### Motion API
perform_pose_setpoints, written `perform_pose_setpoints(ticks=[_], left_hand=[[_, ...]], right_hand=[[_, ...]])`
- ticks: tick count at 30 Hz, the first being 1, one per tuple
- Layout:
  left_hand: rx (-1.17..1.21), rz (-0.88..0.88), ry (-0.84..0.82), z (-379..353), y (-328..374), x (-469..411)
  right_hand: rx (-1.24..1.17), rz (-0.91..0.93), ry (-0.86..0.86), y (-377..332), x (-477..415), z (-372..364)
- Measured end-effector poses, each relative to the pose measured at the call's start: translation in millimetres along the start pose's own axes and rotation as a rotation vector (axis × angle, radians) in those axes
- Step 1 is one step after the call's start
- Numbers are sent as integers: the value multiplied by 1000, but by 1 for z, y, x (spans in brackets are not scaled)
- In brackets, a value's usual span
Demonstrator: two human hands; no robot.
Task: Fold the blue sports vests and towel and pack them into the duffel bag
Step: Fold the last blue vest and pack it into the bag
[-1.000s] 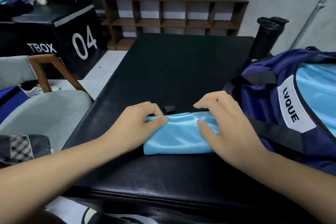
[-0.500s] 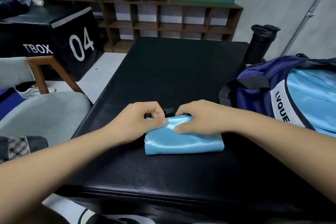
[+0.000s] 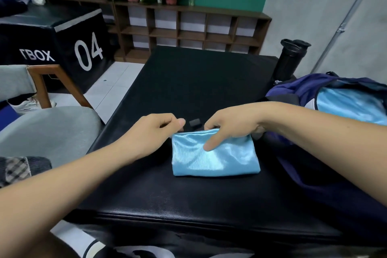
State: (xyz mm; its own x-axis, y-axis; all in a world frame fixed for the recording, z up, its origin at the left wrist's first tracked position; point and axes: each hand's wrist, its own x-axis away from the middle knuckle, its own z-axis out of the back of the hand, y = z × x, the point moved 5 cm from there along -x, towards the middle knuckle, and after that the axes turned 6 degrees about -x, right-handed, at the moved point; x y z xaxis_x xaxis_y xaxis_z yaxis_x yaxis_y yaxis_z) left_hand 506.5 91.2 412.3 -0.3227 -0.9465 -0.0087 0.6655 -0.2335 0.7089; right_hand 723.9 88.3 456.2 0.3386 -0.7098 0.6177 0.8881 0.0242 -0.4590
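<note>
A folded light blue sports vest (image 3: 215,155) lies on the black padded mat (image 3: 188,81) near its front edge. My right hand (image 3: 230,125) grips the vest's far edge, thumb pressed on its top face and fingers behind, and lifts that edge a little. My left hand (image 3: 155,132) hovers just left of the vest's far left corner, fingers curled against the thumb with nothing in them. The navy duffel bag (image 3: 293,90) stands open at the right, with shiny light blue cloth (image 3: 347,109) inside it.
A small black strap end (image 3: 194,122) lies between my hands. A black bottle (image 3: 291,58) stands behind the bag. A grey chair (image 3: 52,130) is at the left, with a black box marked 04 (image 3: 62,48) and a wooden shelf (image 3: 188,27) beyond.
My left hand has let go of the vest and drawn back to the left. My right hand has taken the far edge and raised it, so the vest shows more of its face.
</note>
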Motion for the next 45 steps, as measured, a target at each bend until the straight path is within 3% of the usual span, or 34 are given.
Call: perform_pose_setpoints(ticks=[10, 23, 29, 38, 42, 45], left_hand=[[49, 29, 5, -11, 9, -11], [-87, -213, -68, -42, 119, -41], [-88, -475, -108, -82, 198, -34], [-388, -1006, -132, -158, 273, -13], [-660, -1116, -74, -182, 281, -6], [-735, -1134, -17, -192, 282, -6]], right_hand=[[-134, 49, 148, 14, 122, 92], [-224, -113, 306, 146, 228, 124], [-183, -107, 321, 200, 233, 112], [-129, -108, 319, 238, 227, 100], [-91, -113, 337, 244, 218, 94], [-80, -122, 343, 246, 213, 93]])
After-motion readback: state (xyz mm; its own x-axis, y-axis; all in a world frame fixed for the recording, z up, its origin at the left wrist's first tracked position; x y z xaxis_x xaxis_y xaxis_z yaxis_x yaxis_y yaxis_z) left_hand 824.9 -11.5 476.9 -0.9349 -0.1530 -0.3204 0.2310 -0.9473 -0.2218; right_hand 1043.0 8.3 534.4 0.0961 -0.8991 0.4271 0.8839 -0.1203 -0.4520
